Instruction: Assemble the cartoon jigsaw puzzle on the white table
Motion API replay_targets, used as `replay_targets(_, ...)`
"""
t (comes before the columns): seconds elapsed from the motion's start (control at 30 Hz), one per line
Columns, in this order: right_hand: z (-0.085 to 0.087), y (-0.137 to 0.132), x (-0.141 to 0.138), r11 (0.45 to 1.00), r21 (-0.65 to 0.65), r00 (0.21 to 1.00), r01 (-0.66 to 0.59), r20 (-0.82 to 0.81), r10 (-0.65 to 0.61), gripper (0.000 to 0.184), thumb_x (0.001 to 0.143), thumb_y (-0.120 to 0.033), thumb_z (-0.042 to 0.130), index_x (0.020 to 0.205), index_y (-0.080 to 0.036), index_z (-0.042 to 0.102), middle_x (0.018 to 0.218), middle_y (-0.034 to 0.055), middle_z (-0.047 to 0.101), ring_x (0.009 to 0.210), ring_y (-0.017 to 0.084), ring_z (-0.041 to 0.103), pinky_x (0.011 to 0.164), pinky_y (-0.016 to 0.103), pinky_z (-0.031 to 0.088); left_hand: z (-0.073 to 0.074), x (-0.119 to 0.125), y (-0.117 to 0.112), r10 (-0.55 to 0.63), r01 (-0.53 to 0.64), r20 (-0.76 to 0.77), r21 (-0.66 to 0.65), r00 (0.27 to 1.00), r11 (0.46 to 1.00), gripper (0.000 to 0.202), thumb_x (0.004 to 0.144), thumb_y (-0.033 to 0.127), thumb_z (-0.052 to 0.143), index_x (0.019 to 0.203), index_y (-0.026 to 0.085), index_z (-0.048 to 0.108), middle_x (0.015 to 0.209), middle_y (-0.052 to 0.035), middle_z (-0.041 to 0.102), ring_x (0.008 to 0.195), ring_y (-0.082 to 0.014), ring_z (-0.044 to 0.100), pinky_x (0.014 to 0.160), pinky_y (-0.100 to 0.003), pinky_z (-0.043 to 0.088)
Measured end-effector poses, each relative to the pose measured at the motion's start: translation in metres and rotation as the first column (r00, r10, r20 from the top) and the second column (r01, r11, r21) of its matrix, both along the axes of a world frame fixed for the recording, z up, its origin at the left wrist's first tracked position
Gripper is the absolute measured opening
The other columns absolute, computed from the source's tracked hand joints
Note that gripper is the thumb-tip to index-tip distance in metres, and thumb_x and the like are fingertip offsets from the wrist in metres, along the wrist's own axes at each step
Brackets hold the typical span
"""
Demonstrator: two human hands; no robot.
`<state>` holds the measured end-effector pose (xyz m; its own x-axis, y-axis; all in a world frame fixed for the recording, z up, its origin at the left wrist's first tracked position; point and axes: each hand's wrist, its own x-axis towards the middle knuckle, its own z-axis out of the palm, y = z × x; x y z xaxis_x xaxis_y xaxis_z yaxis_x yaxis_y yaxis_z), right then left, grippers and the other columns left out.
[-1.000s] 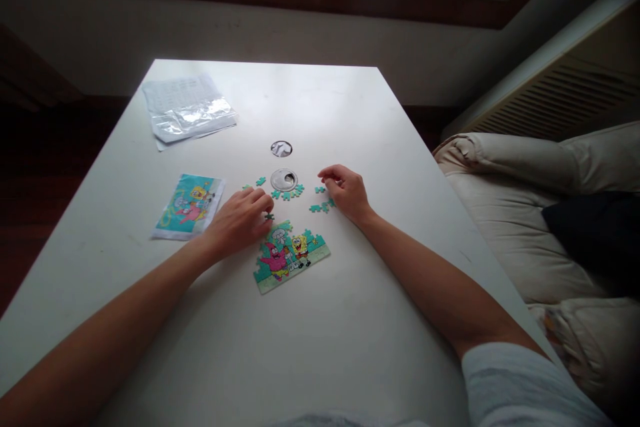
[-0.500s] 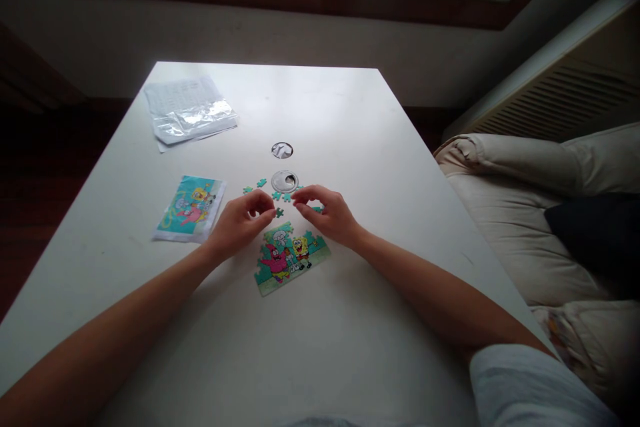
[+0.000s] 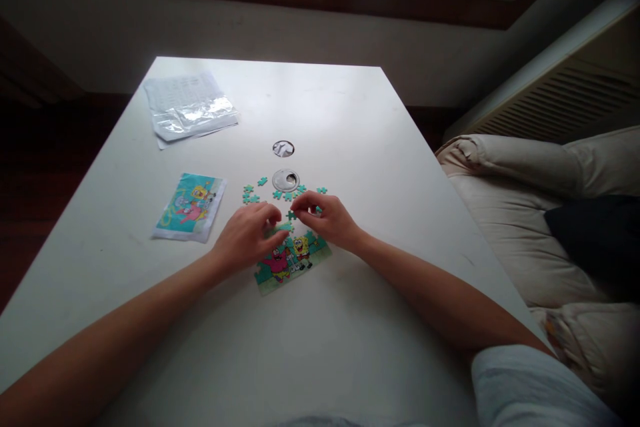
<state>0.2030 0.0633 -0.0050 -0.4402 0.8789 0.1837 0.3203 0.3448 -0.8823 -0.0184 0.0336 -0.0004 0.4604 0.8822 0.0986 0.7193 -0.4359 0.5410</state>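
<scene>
A partly joined jigsaw puzzle (image 3: 303, 255) with cartoon figures lies on the white table in front of me. Over its upper left part is my left hand (image 3: 250, 233), thumb and forefinger apart, covering some of the picture. My right hand (image 3: 327, 219) pinches a small teal puzzle piece (image 3: 291, 215) just above the puzzle's top edge. Several loose teal pieces (image 3: 249, 188) are scattered beyond both hands, some by a round metal cap (image 3: 286, 179). A few are partly hidden behind my right hand.
Left of my hands lies the printed puzzle packet (image 3: 187, 207). Clear plastic and paper sheets (image 3: 193, 107) rest at the table's far left corner. A round hole (image 3: 283, 149) in the table shows white stuff inside. A beige sofa (image 3: 500, 213) stands to the right.
My left hand has come down and right onto the puzzle's upper left, its thumb and forefinger opening. The puzzle piece that lay between my hands is now at my right fingertips.
</scene>
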Motion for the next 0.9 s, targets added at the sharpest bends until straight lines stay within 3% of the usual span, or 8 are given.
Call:
replay_targets(0.07, 0.0, -0.001, 0.001, 1.0, -0.002, 0.999, 0.008, 0.053, -0.008, 0.011, 0.085, -0.016, 0.059, 0.088, -0.021, 0.068, 0.077, -0.0035, 0.068, 0.068, 0.01, 0.055, 0.063, 0.022, 0.04, -0.002, -0.001, -0.001, -0.074, 0.097, -0.164, 0.134, 0.984, 0.986, 0.026, 0.087, 0.043, 0.069, 0.1, 0.021, 0.061, 0.099, -0.0058, 0.065, 0.095, -0.0259, 0.058, 0.085, -0.041, 0.044)
replay_targets(0.17, -0.001, -0.004, 0.001, 0.999, -0.005, 0.991, -0.031, 0.132, 0.032, 0.011, 0.083, -0.014, 0.06, 0.086, -0.02, 0.069, 0.075, -0.0035, 0.065, 0.065, 0.009, 0.052, 0.063, 0.022, 0.039, -0.007, -0.005, 0.002, -0.127, 0.183, -0.275, 0.19, 0.953, 0.964, 0.028, 0.089, 0.045, 0.068, 0.103, 0.021, 0.061, 0.107, -0.0082, 0.063, 0.102, -0.0282, 0.056, 0.087, -0.043, 0.042)
replay_targets(0.6, -0.007, -0.009, -0.007, 0.989, 0.123, 0.959, -0.08, 0.279, 0.043, 0.012, 0.083, -0.008, 0.063, 0.085, -0.019, 0.067, 0.075, -0.0017, 0.062, 0.072, 0.012, 0.052, 0.072, 0.025, 0.038, -0.015, -0.016, 0.015, -0.132, 0.154, -0.161, 0.135, 0.978, 0.979, 0.029, 0.091, 0.046, 0.067, 0.109, 0.024, 0.063, 0.108, -0.0049, 0.061, 0.102, -0.0253, 0.054, 0.09, -0.04, 0.042)
replay_targets(0.9, -0.014, -0.008, -0.006, 0.951, 0.258, 0.925, -0.172, 0.374, 0.066, 0.008, 0.087, -0.011, 0.063, 0.086, -0.02, 0.063, 0.082, 0.0022, 0.061, 0.082, 0.017, 0.052, 0.078, 0.028, 0.039, -0.019, -0.017, 0.017, -0.134, 0.154, -0.135, 0.144, 0.982, 0.978, 0.028, 0.089, 0.045, 0.069, 0.107, 0.024, 0.064, 0.105, -0.0045, 0.061, 0.099, -0.0244, 0.053, 0.093, -0.041, 0.042)
